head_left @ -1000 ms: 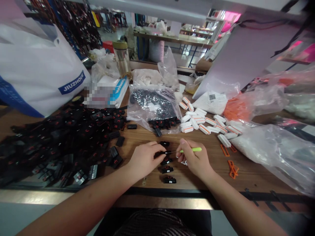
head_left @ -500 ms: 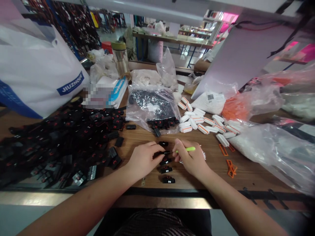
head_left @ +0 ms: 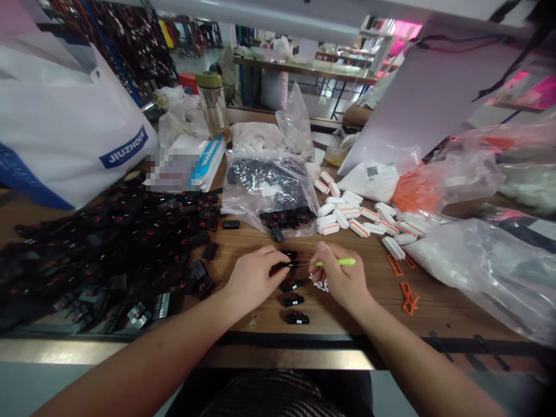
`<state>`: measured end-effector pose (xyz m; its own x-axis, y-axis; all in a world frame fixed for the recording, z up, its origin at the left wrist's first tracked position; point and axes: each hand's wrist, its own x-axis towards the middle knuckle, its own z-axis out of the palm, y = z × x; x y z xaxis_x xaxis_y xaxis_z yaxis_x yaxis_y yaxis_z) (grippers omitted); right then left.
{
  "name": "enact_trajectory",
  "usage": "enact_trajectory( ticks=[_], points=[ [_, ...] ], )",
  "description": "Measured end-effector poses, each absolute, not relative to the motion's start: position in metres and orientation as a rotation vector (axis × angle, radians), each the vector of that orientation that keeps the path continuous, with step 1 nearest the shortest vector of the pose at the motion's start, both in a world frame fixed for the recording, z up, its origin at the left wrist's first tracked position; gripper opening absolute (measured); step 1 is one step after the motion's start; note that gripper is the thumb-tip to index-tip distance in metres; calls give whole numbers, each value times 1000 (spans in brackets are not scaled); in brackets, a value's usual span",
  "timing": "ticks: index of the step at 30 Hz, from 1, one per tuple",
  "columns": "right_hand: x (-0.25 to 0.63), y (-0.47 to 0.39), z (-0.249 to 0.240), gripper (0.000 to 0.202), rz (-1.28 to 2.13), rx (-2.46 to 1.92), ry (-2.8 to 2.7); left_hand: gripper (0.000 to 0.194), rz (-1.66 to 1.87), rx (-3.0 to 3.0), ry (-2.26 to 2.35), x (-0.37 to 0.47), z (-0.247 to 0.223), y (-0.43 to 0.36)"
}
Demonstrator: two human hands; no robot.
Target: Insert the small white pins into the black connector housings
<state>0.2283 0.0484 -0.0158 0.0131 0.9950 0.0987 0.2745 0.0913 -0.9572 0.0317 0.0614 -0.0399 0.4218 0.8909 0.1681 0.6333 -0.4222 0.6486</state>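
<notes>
My left hand [head_left: 256, 277] pinches a small black connector [head_left: 281, 266] at the middle of the table. Between the fingers of my right hand [head_left: 341, 272] is a thin tool with a yellow-green handle [head_left: 343, 262]; its metal shaft points left toward the connector. One black connector [head_left: 290, 253] lies just beyond my left fingertips. Nearer to me, a black connector [head_left: 294, 299] and another [head_left: 297, 318] lie in a column, with white dots on their faces. Small white pieces [head_left: 320, 284] are partly hidden beside my right hand.
A large heap of black connectors [head_left: 143, 237] covers the left side. Behind my hands is a clear bag of black parts [head_left: 269, 185]. White parts [head_left: 347, 211], orange frames [head_left: 408, 298] and a plastic bag [head_left: 478, 266] lie to the right. A bottle [head_left: 212, 104] stands at the back.
My right hand and the tool have moved a little to the right, uncovering more of the small white pieces. My left hand has shifted slightly up, still pinching the connector.
</notes>
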Motion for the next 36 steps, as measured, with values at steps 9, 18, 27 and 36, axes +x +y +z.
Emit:
enact_trajectory(
  ticks=[9, 18, 27, 36],
  points=[
    [242, 50, -3, 51, 1042, -1395, -1356, 14, 934, 2161, 1258, 20, -32, 51],
    [245, 36, 4, 48, 1125, -1433, -1461, 19, 562, 2171, 1051, 23, -27, 43],
    [237, 34, -17, 51, 1093, -1409, -1423, 15, 613, 2235, 1112, 29, -37, 43],
    [237, 31, -17, 50, 1073, -1413, -1412, 13, 622, 2224, 1131, 30, -37, 43]
  ],
)
